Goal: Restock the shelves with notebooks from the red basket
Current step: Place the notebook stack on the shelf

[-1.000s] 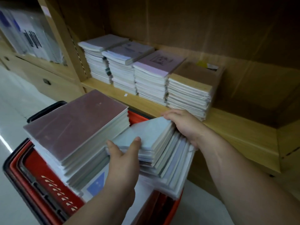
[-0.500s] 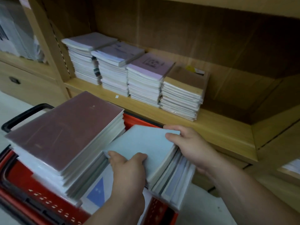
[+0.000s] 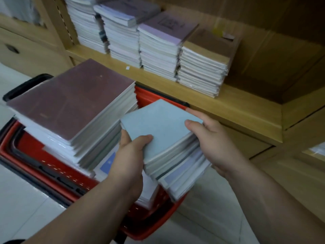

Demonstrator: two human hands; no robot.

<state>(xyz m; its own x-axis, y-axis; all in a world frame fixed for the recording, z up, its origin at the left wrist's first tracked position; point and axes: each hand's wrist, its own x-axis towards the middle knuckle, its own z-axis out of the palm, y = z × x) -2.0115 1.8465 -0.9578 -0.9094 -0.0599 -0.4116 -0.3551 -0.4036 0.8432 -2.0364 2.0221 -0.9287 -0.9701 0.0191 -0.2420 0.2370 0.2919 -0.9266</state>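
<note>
Both grips clamped on a pile of notebooks over the red basket

Dead centre of the frame there's a slumped, fanned-out pile of notebooks (image 3: 177, 166) with a blue-grey cover (image 3: 158, 124) on top, sitting over the right end of the red basket (image 3: 31, 147). The left grip (image 3: 130, 155) has it by the near-left corner, thumb pressed on the cover. The right grip (image 3: 214, 143) grasps the right side, thumb on top and a finger along the far edge; the rest of the fingers are hidden by the pile. Just left of that, a taller maroon-topped stack (image 3: 70, 103) fills the rest of the basket. Across the top of the frame, the wooden shelf (image 3: 228, 110) already carries four stacks (image 3: 158, 46) side by side, with bare board at the right. The basket stands on a pale floor (image 3: 17, 199).
</note>
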